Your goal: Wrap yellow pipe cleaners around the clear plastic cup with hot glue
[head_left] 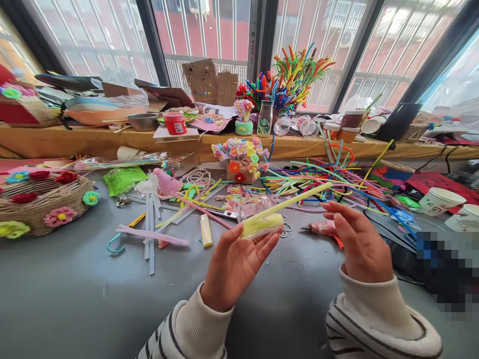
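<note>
- The left hand [239,264], at bottom centre, reaches up with its palm turned upward, thumb pressing from one side and fingers curled beneath, gripping a pale yellow stem [295,199] and a shorter yellow piece [269,225].
- The stem slants from the frame's centre toward the right.
- The right hand [364,247], right of centre, is raised, its fingers loosely parted, gripping nothing visible, fingertips near the stem's far end.

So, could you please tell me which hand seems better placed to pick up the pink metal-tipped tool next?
Probably the right hand: it looks empty and appears nearer the pink metal-tipped tool, while the left hand holds a long pale-yellow fuzzy stem.
</note>
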The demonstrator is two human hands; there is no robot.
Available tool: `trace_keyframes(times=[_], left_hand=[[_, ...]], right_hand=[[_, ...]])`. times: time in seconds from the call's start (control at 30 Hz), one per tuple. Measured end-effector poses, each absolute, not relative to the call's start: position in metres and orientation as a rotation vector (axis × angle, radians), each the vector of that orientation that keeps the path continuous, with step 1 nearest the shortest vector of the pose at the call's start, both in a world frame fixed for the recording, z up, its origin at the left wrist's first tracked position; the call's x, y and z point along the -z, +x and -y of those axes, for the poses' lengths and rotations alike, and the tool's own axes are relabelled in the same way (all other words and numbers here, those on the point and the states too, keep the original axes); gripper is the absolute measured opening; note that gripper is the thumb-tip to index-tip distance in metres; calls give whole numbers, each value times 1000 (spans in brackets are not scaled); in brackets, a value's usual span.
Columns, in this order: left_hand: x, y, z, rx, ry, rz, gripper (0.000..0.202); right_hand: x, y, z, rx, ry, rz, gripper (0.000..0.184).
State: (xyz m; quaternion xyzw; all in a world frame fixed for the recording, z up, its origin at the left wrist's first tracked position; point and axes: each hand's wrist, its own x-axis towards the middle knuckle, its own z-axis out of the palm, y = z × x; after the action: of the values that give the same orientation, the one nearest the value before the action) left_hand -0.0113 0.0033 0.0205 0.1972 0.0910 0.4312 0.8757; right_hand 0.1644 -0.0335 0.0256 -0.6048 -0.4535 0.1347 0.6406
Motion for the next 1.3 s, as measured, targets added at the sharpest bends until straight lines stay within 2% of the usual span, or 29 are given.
trace_keyframes(times=[0.13,0.27,0.37,0.5,0.6,0.87,1.0,1.17,1.3], left_hand=[[-21,-12,-4,-907,396,-140,49],[-22,-12,-3,-921,380,-166,53],[-23,-12,-4,-954,371,-192,56],[-26,-13,-5,-1048,366,-231,57],[-28,-13,-6,-1104,358,-260,56],[-27,-12,-4,-1131,336,-283,59],[-25,-11,-5,-1138,343,-294,55],[-23,-8,-4,-1173,328,-362,52],[-20,-6,-4,-1155,341,-430,43]], right_hand=[[-6,225,47,-67,-1938,1083,47],[24,275,56,219,-2283,1487,63],[37,277,53,291,-2442,1552,61],[37,259,35,187,-2596,1579,56],[33,255,20,190,-2617,1559,57],[16,253,18,163,-2576,1476,34],[-10,245,27,187,-2399,1429,47],[-40,208,23,98,-2002,1335,49],[-41,182,19,185,-1905,1309,51]])
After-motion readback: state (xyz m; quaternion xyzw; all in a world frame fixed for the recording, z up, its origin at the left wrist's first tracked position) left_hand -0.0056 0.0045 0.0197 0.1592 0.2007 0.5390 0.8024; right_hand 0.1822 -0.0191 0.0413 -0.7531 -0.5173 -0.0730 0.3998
